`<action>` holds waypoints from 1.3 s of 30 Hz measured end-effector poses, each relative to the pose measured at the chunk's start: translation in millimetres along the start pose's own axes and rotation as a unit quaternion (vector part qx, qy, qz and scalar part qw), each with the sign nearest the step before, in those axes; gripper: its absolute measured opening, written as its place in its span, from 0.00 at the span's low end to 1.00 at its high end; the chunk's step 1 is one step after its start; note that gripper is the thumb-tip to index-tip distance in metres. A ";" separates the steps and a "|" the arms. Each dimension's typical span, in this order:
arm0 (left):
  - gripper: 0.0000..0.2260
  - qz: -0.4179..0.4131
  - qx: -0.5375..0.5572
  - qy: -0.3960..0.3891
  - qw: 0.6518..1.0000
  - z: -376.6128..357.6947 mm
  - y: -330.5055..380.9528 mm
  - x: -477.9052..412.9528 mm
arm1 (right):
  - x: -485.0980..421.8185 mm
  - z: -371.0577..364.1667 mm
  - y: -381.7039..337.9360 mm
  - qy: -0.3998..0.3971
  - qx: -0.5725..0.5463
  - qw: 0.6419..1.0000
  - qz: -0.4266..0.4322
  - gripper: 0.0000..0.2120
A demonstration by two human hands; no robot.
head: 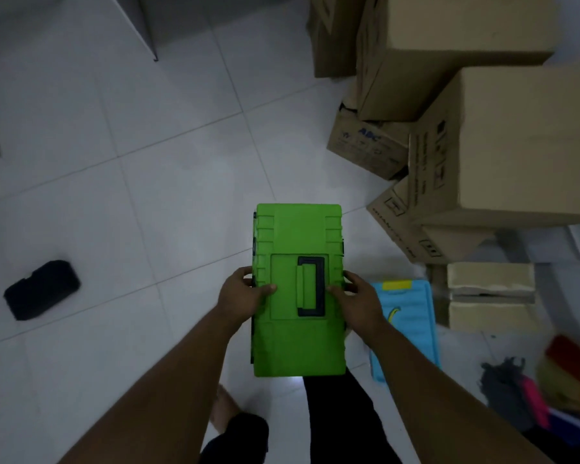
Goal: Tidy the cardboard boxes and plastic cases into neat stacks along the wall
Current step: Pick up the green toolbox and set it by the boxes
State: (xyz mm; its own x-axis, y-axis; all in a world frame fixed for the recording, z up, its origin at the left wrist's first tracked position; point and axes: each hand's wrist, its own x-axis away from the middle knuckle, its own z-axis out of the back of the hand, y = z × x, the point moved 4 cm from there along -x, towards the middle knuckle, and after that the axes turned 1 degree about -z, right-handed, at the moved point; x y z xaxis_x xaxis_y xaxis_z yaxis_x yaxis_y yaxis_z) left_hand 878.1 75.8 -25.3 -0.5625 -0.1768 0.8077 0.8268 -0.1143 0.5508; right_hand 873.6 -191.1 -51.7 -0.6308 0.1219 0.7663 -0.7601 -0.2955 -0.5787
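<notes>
The bright green plastic case (283, 309) is up off the white tiled floor (148, 195), level in front of me with its lid facing me and its long side pointing away. My left grip (240, 293) is clamped on its left edge and my right grip (359, 296) on its right edge, thumbs on the lid and fingers curled round the sides, either side of the folded-flat black handle (319, 286). I can read no brand or writing on the lid. Just beside my right forearm, and partly hidden by it, a light blue plastic case (412, 316) lies on the floor with a yellow latch (395, 285) at its far end and a curved yellow mark I can't make out. Further right sits a small pale cardboard box (489, 296) with a gap between its top flaps. Beyond it the brown cardboard boxes are piled unevenly: a low one (369, 145) bears "ABC" in blue, a big one (516, 145) has dark print down its side too blurred to read, and the tall top one (449, 38) is cut off by the frame. Well off to my left a black moulded block (42, 289) lies alone on the tiles. At the lower right edge there is a smeared heap of red, orange, pink and grey (543, 390) that I cannot identify.
</notes>
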 end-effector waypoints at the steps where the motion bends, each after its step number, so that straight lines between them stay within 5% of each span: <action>1: 0.26 0.004 0.006 0.001 1.000 -13.2 9.2 -16.5 | -23.1 13.4 -5.4 -0.009 0.005 1.000 -0.002 0.22; 8: 0.25 0.024 0.045 0.010 0.999 -97.8 19.0 -158.4 | -199.4 61.1 -12.7 -0.023 0.016 1.000 -0.008 0.28; 19: 0.25 0.063 0.055 -0.007 0.997 -206.2 -60.0 -362.1 | -412.0 66.0 84.3 0.017 -0.005 0.999 -0.027 0.24; 22: 0.33 0.073 0.032 -0.013 0.997 -219.8 -84.0 -395.1 | -436.8 62.1 105.8 0.032 -0.006 0.999 -0.026 0.22; 30: 0.30 0.004 -0.164 0.005 0.986 -229.8 -87.1 -429.2 | -464.3 51.8 127.1 0.042 0.014 0.999 -0.030 0.17; 39: 0.30 0.047 -0.148 0.057 0.986 -194.1 -74.4 -364.8 | -423.0 60.5 91.1 0.081 0.123 0.988 -0.052 0.27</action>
State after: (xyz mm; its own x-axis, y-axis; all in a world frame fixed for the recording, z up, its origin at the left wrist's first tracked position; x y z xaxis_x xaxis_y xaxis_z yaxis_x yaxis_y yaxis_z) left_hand 1022.7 -41.0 -401.8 -0.4927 -0.3070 0.8142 0.8503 -0.3688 0.3755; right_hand 1080.6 -326.9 -411.7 -0.5834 0.3071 0.7519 -0.7733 -0.4929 -0.3988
